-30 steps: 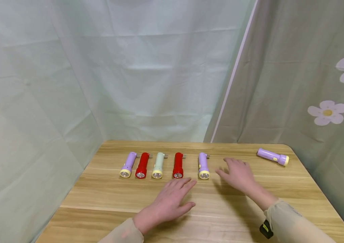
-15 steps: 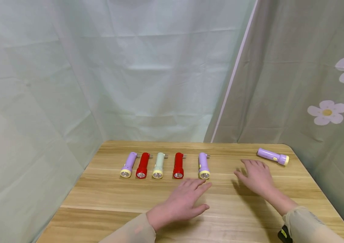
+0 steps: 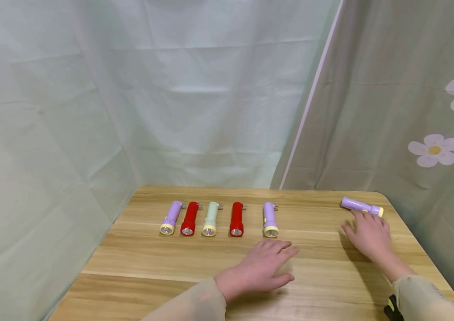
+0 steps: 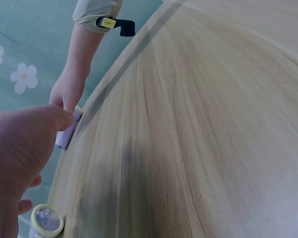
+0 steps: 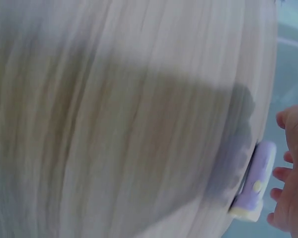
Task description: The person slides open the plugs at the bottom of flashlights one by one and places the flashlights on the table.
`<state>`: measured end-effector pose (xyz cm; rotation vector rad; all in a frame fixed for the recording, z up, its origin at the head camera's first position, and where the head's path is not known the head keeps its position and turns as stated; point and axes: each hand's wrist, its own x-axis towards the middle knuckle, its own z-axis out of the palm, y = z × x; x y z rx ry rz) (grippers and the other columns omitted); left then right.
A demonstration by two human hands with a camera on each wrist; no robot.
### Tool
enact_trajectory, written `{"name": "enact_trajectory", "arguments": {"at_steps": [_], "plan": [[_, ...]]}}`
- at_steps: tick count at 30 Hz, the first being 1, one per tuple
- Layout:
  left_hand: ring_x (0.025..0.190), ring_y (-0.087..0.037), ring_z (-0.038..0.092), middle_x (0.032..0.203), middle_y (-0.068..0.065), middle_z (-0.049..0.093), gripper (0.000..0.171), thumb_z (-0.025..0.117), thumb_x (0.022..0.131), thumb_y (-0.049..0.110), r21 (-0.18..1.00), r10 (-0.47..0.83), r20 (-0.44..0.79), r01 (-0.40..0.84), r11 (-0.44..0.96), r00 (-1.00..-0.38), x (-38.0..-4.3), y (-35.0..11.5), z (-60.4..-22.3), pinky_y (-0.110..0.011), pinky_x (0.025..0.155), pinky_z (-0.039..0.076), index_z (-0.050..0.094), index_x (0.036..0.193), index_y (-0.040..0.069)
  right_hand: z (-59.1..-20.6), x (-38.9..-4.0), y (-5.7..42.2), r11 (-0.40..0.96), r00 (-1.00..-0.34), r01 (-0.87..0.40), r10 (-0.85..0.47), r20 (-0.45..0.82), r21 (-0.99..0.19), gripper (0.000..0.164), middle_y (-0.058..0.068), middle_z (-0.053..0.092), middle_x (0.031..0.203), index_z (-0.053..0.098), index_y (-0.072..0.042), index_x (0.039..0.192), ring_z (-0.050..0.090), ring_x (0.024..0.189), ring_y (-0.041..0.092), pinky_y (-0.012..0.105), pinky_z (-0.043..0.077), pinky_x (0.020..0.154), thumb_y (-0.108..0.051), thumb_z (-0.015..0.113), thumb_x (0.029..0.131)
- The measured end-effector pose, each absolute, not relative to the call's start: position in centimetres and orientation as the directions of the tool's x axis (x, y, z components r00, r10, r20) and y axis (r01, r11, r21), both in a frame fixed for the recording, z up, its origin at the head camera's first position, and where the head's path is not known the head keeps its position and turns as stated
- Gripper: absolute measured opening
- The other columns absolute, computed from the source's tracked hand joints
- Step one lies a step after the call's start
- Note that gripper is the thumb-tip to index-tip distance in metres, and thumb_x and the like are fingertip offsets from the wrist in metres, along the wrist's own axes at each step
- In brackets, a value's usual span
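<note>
A purple flashlight (image 3: 353, 204) with a pale yellow head lies on its side near the table's far right corner. My right hand (image 3: 369, 234) hovers just in front of it, fingers spread and fingertips overlapping its near side in the head view. In the right wrist view the same flashlight (image 5: 256, 181) shows beside the fingers, which are not wrapped round it. My left hand (image 3: 262, 266) hangs over the middle of the table with relaxed fingers and holds nothing. Nearest to it is another purple flashlight (image 3: 270, 218), the rightmost of a row.
Leftward the row goes on with a red flashlight (image 3: 237, 218), a pale green one (image 3: 211, 218), a second red flashlight (image 3: 189, 218) and a purple one (image 3: 172, 217), lenses facing me. Curtains hang behind the wooden table (image 3: 138, 263).
My right hand has moved right, away from the row and up to the lone purple flashlight. The left hand has drifted right as well. The flashlights keep their places.
</note>
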<state>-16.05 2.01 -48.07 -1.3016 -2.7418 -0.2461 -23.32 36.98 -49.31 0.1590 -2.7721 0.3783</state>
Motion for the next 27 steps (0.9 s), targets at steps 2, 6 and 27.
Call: {"name": "enact_trajectory", "arguments": {"at_steps": [2,6,27], "plan": [[0.143,-0.019,0.040,0.156,0.002,0.043,0.067,0.053,0.102,0.054,0.109,0.759,0.152,0.774,0.623,-0.633,-16.1,2.5,-48.1,-0.044,0.116,0.033,0.033,0.160,0.027,-49.4,-23.4,37.7,0.960,-0.942,-0.131,-0.043,0.333,-0.246,0.052,0.039,0.052,0.129,0.055,0.006,0.131,0.040,0.120,0.062,0.076,0.023,0.098,-0.032,0.067,0.097],[0.142,-0.018,0.041,0.156,0.003,0.043,0.066,0.052,0.102,0.055,0.123,0.756,0.141,0.769,0.627,-0.639,-16.2,3.7,-48.1,-0.041,0.116,0.032,0.035,0.160,0.027,-49.5,-23.7,38.7,0.962,-0.946,-0.103,-0.016,0.323,-0.253,0.053,0.041,0.049,0.129,0.054,0.010,0.128,0.038,0.118,0.064,0.076,0.022,0.099,-0.034,0.063,0.099],[0.144,-0.014,0.036,0.158,0.006,0.039,0.072,0.051,0.100,0.062,0.050,0.753,0.067,0.756,0.653,-0.654,-16.5,7.6,-48.2,-0.044,0.119,0.027,0.030,0.162,0.031,-49.1,-26.8,40.4,0.973,-0.974,-0.062,-0.011,0.228,-0.220,0.065,0.042,0.033,0.143,0.039,0.008,0.143,0.020,0.132,0.065,0.080,0.006,0.105,-0.029,0.063,0.096]]}}
